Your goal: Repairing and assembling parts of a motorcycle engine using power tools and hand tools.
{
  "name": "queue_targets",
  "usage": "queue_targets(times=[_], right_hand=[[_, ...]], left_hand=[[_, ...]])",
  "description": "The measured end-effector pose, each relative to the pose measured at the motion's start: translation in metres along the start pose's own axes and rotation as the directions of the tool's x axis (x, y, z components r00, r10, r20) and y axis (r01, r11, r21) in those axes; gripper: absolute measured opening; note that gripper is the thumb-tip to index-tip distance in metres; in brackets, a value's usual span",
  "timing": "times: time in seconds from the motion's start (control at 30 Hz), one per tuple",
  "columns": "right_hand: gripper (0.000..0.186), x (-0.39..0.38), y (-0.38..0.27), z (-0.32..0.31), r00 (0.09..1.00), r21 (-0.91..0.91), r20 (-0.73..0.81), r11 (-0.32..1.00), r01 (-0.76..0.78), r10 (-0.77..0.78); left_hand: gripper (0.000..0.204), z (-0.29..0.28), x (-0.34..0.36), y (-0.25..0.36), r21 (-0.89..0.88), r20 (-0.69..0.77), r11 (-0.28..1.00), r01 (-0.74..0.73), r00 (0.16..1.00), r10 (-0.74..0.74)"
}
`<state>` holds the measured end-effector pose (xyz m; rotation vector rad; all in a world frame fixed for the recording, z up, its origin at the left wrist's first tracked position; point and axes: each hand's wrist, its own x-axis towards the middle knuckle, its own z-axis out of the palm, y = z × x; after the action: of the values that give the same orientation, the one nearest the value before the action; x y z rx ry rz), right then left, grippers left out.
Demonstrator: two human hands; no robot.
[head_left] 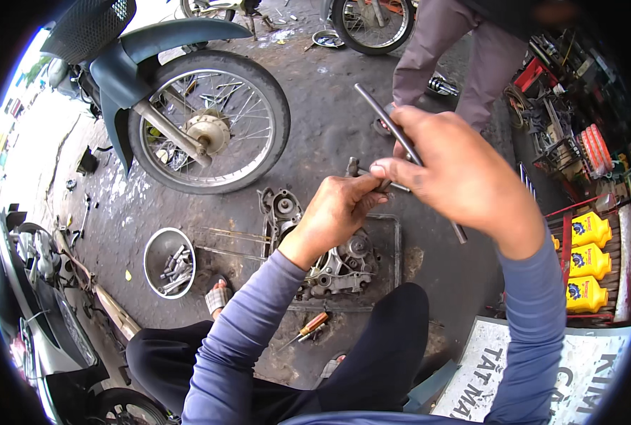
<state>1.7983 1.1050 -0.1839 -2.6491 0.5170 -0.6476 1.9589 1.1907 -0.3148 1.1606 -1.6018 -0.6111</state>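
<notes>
My right hand (pixel 460 173) is closed around a long dark metal rod (pixel 379 106), which slants across my palm and shows beyond both sides of the hand. My left hand (pixel 334 214) is closed in a pinch on a small metal part (pixel 353 167), whose knobbed end rises past my fingers. The two hands nearly meet, and a thin bright pin-like piece (pixel 399 187) shows between them. What joins these pieces is hidden by my fingers. Below my hands lies an opened engine case (pixel 344 268), partly covered by my left forearm.
A metal frame (pixel 398 248) surrounds the engine case. To the left sits a metal bowl (pixel 151 268) with small metal parts. A screwdriver (pixel 312 324) lies near my knees. A motorbike wheel (pixel 276 145) stands ahead; another person's legs (pixel 429 49) are close. Yellow bottles (pixel 588 262) stand right.
</notes>
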Motion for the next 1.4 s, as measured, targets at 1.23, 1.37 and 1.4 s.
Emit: queue_targets(times=[1.23, 1.37, 1.4], right_hand=[[0.058, 0.007, 0.032, 0.099, 0.759, 0.736, -0.633, 0.425, 0.527, 0.155], [0.044, 0.005, 0.018, 0.096, 0.763, 0.731, -0.608, 0.529, 0.431, 0.219], [0.033, -0.001, 0.016, 0.085, 0.840, 0.690, -0.507, 0.675, 0.261, 0.194]], left_hand=[[0.049, -0.075, -0.221, -0.195, -0.630, -0.740, 0.690, 0.358, -0.005, -0.673], [0.047, -0.087, -0.237, -0.208, -0.478, -0.843, 0.765, 0.431, 0.019, -0.538], [0.045, -0.087, -0.237, -0.210, -0.387, -0.885, 0.771, 0.506, 0.031, -0.464]])
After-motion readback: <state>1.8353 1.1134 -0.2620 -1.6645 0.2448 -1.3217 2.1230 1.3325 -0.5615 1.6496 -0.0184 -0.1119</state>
